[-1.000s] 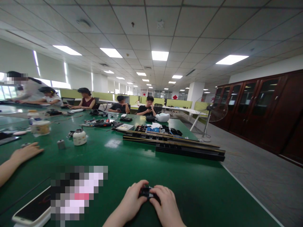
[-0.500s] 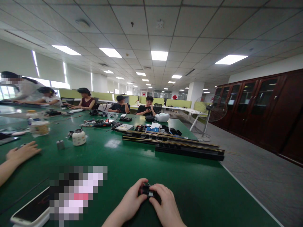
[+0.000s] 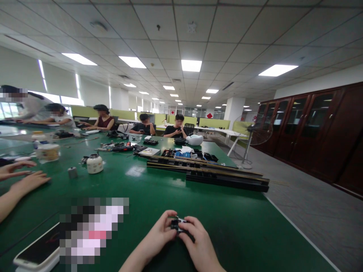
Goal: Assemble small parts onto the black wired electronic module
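Just above the green table [image 3: 249, 230], a small black part with a silvery piece [image 3: 176, 225] is pinched between my two hands. My left hand [image 3: 159, 234] grips its left side, thumb below and fingers above. From the right, my right hand [image 3: 195, 236] closes on the same part with its thumb and fingertips. Fingers cover much of the part, so its exact kind does not show. To the left of my hands lies a phone [image 3: 39, 245] in a pale case, partly hidden by blurred blocks.
Long black rails [image 3: 227, 183] with thin brass-coloured rods lie ahead. A white jar [image 3: 95, 164] and a grey cylinder [image 3: 72, 172] stand to the left, near a co-worker's hands [image 3: 28, 185]. Hand tools [image 3: 121, 147] and a plastic tub [image 3: 47, 152] sit farther back.
My hands have shifted slightly and turned the small part, so its silvery piece now shows at the top. At left, a co-worker's second hand has come into view.
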`<state>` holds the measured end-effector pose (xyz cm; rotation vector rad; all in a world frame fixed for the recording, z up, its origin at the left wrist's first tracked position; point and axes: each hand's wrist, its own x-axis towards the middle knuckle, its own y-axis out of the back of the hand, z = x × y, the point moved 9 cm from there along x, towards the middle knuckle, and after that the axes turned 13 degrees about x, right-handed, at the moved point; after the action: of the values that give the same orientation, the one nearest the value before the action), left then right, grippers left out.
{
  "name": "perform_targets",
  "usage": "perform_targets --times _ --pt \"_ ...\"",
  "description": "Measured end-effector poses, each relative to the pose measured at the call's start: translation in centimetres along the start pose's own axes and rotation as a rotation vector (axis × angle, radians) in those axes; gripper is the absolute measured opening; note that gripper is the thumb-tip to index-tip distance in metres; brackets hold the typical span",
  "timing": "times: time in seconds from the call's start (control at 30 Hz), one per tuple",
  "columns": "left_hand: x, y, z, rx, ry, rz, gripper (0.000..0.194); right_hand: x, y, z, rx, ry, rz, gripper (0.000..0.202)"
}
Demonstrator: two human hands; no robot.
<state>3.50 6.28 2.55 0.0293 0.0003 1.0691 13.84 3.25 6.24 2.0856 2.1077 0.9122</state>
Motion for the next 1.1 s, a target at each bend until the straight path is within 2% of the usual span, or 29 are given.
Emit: perform_targets --times 0.13,0.33,0.53,0.77,0.97,1.1 --pt "0.1 0.1 -0.6 -0.019 0.035 0.066 0.038 -0.1 -0.3 -0.3 0.028 0.045 -0.019 0.023" --pt "0.8 0.5 -1.1 -0.02 -0.021 0.083 0.037 -0.2 0.0 -0.1 0.068 0.084 0.039 0.034" --pt "0.8 0.9 -1.0 -0.009 -0.032 0.101 0.034 -0.2 0.1 -0.2 0.076 0.092 0.046 0.03" --pt "0.9 1.1 -1.4 -0.065 -0.01 0.132 0.04 -0.1 0.3 -0.5 0.104 0.103 0.052 0.03" --pt "0.9 1.3 -1.7 -0.082 0.035 0.136 0.062 -0.1 0.3 -0.5 0.139 0.078 0.054 0.032" --pt "0.8 1.3 -1.9 -0.147 0.085 0.142 0.061 0.0 0.6 0.1 0.194 0.049 0.102 0.028"
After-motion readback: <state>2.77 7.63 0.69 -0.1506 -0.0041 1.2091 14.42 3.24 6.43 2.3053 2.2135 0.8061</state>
